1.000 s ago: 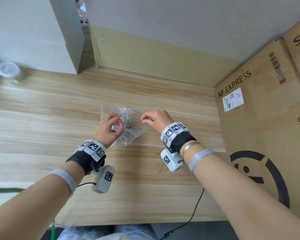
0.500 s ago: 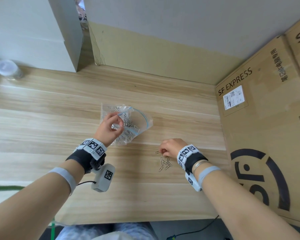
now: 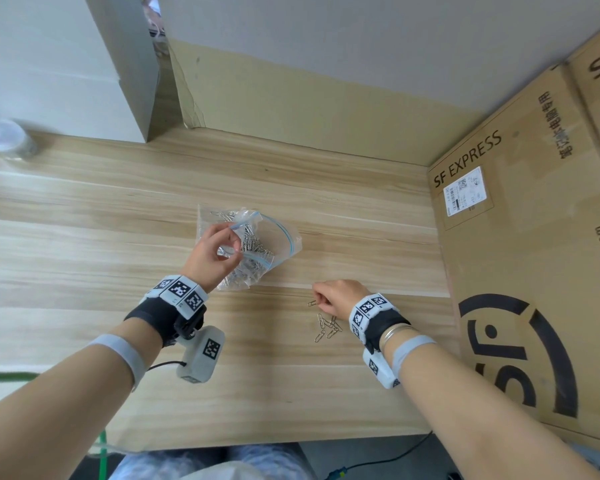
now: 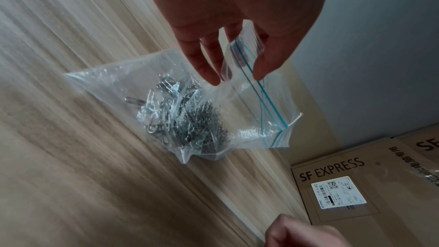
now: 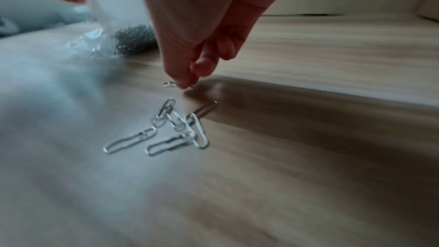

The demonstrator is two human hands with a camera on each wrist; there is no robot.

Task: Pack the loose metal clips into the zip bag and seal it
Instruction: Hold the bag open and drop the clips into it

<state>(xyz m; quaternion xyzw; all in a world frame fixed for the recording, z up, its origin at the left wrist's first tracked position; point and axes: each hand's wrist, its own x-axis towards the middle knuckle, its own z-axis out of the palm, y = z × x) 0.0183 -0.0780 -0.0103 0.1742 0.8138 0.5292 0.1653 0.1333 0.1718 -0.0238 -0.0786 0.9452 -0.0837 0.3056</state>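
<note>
A clear zip bag (image 3: pixel 278 244) with a blue seal line lies on the wooden table, its mouth gaping toward the right and a heap of metal clips (image 4: pixel 185 119) inside. My left hand (image 3: pixel 215 252) pinches the bag's upper lip (image 4: pixel 244 52) between thumb and fingers and lifts it. Several loose clips (image 3: pixel 326 329) lie on the table to the right of the bag, nearer me. Just above that pile, my right hand (image 3: pixel 329 297) pinches one clip (image 5: pixel 170 84) with thumb and forefinger; the other loose clips (image 5: pixel 175 129) lie below it.
A large SF EXPRESS cardboard box (image 3: pixel 527 271) stands along the table's right side. Another cardboard sheet (image 3: pixel 291 109) lines the back wall, and a white box (image 3: pixel 66 64) stands at the back left. A capped jar (image 3: pixel 4 136) sits far left. A cable (image 3: pixel 388 459) hangs off the front edge.
My right hand left the bag's mouth, came down to the loose clips and now pinches one. My left hand kept holding the bag's lip.
</note>
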